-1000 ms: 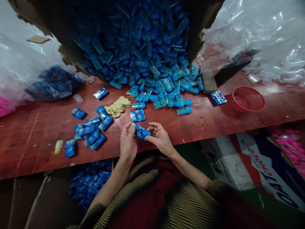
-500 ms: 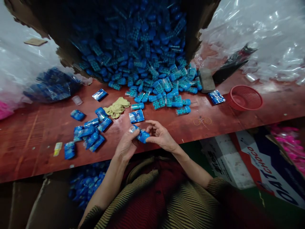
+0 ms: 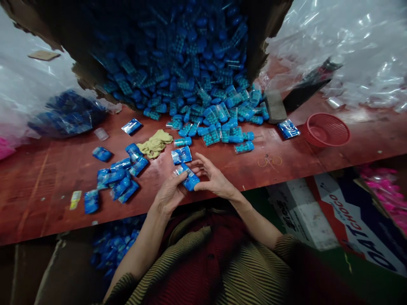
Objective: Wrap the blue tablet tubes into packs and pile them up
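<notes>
My left hand [image 3: 170,192] is closed on a small bottle in a blue printed wrapper [image 3: 190,179], its thumb pressed on the near side. The bottle lies tilted between my hands, just above the table's front part. At its right end is my right hand [image 3: 216,180], fingers stretched out and apart, the thumb tip at or against the wrapper. Just beyond the hands lies a flat blue printed sleeve [image 3: 181,155]. To the left, several wrapped blue bottles [image 3: 121,177] form a loose heap.
A torn cardboard box [image 3: 273,25] spills unwrapped clear bottles with blue beads [image 3: 211,134] onto the red table [image 3: 229,169]. Also there are a yellow cloth [image 3: 155,143], a red basket [image 3: 327,130], rubber bands [image 3: 269,161] and a plastic bag of blue packs [image 3: 68,113].
The fingers of my right hand have straightened and spread from a more curled grip. The wrapped bottle has turned slightly in my left hand, which still holds it.
</notes>
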The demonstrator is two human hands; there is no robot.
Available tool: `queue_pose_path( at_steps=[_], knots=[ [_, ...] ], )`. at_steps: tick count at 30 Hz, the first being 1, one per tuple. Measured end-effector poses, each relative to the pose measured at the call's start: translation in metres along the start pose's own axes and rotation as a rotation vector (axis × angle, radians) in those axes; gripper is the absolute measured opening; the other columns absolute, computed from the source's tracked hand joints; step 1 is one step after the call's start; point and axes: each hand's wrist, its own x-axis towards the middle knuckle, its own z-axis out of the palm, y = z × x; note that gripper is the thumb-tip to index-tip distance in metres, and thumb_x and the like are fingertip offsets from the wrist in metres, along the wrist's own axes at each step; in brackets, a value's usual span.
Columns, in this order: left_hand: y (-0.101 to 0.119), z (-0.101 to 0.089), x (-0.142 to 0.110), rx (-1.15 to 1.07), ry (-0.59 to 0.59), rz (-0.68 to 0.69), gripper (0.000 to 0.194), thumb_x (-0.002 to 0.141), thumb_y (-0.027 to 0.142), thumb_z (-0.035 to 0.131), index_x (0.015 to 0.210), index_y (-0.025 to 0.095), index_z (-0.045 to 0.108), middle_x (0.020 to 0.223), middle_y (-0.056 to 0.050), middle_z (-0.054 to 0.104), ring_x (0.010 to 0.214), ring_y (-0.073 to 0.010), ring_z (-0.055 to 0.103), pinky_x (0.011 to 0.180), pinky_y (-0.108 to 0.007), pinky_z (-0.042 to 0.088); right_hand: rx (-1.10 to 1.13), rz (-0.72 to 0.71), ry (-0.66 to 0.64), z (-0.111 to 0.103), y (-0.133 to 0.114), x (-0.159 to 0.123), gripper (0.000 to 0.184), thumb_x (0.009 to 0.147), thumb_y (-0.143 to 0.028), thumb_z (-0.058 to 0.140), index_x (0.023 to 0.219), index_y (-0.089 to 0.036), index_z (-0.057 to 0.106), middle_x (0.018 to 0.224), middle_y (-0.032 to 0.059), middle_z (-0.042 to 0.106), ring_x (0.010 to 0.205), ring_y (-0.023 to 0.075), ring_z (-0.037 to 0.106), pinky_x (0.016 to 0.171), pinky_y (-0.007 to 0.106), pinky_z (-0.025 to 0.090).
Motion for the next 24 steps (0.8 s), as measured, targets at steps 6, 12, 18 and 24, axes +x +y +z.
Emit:
queue_pose_path(
  at_steps=[6, 12, 18, 24],
  knots=[
    [-0.004, 0.004, 0.004, -0.015, 0.006, -0.014, 0.027, 0.075, 0.017, 0.066, 0.102, 0.012, 0.064, 0.09, -0.011, 0.071, 0.093, -0.0235, 0.067, 0.079, -0.031, 0.056, 0.13, 0.027, -0.061, 0.003, 0.003, 0.007, 0.096, 0.056, -0.022, 0.082, 0.139, -0.03, 0.034, 0.12, 0.0038, 0.053, 0.104, 0.0174, 0.056, 0.088, 0.031, 0.048],
    [-0.008, 0.011, 0.005, -0.053, 0.082, -0.003, 0.022, 0.077, 0.022, 0.066, 0.097, 0.013, 0.064, 0.076, -0.007, 0.07, 0.074, -0.0184, 0.069, 0.054, -0.02, 0.054, 0.234, 0.035, -0.04, 0.007, 0.006, 0.008, 0.09, 0.057, -0.022, 0.081, 0.136, -0.029, 0.038, 0.111, 0.0017, 0.058, 0.088, 0.0128, 0.06, 0.079, 0.026, 0.051],
    [-0.01, 0.01, 0.0, -0.077, -0.036, 0.016, 0.026, 0.081, 0.024, 0.062, 0.105, 0.012, 0.062, 0.097, -0.011, 0.07, 0.091, -0.0197, 0.067, 0.064, -0.022, 0.055, 0.254, 0.016, 0.057, 0.001, 0.017, 0.009, 0.075, 0.064, -0.027, 0.077, 0.131, -0.029, 0.044, 0.104, 0.0003, 0.058, 0.08, 0.0117, 0.058, 0.069, 0.023, 0.052],
    [-0.015, 0.0, 0.0, -0.049, 0.0, 0.018, 0.026, 0.076, 0.02, 0.067, 0.101, 0.013, 0.063, 0.09, -0.008, 0.071, 0.087, -0.0176, 0.067, 0.058, -0.018, 0.051, 0.236, 0.045, -0.041, 0.001, 0.017, 0.006, 0.075, 0.064, -0.021, 0.076, 0.131, -0.028, 0.045, 0.103, 0.0, 0.057, 0.084, 0.012, 0.057, 0.073, 0.024, 0.051]
  ],
)
